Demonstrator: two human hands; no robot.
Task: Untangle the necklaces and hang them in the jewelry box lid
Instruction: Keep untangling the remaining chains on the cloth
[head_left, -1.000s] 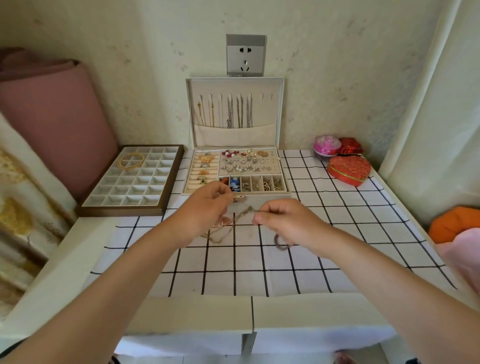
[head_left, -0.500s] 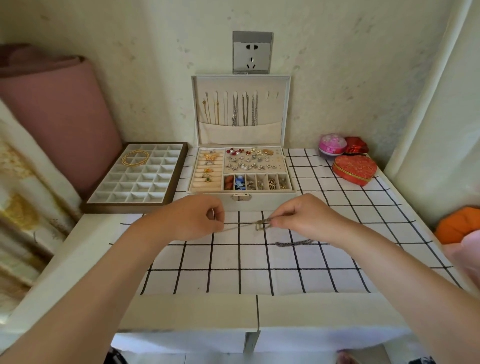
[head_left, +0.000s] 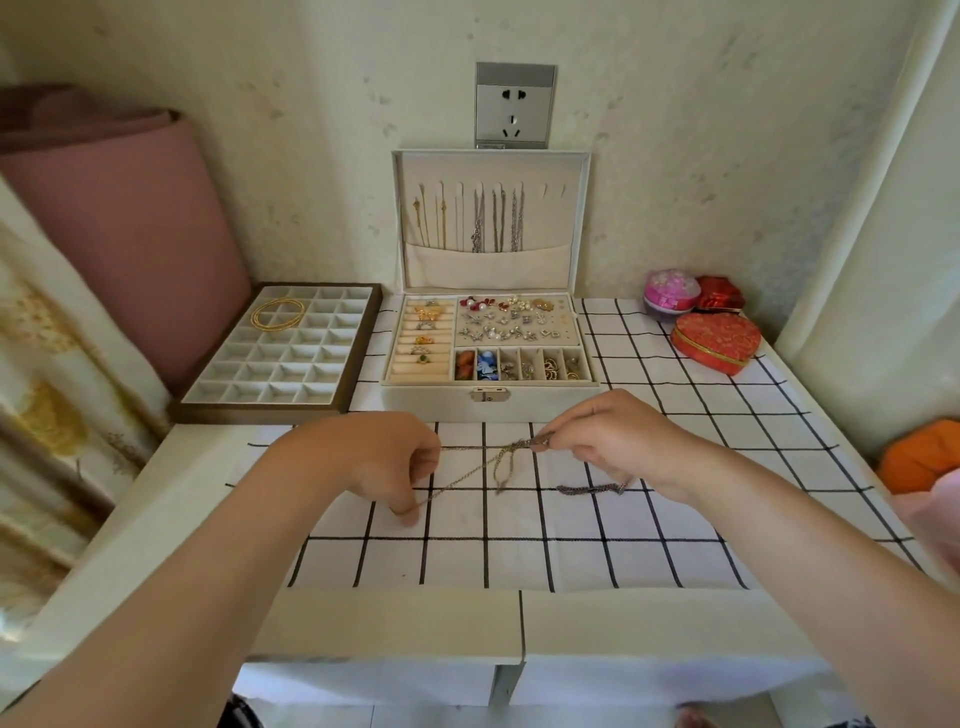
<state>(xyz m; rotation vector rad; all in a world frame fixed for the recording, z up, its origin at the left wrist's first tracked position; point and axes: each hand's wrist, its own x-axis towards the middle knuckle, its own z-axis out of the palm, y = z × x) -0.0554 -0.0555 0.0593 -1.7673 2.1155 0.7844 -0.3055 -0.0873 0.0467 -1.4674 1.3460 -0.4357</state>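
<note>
Head view: left hand (head_left: 387, 457) and right hand (head_left: 613, 441) pinch tangled necklaces (head_left: 498, 457)

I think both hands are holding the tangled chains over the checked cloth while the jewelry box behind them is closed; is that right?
Not quite: the head view shows the jewelry box open, its lid upright. The left hand and right hand do hold the tangled chains over the checked cloth.

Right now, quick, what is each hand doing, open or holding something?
Left hand: pinching strands of the tangled necklaces.
Right hand: pinching the knotted end of the same tangle.
</note>
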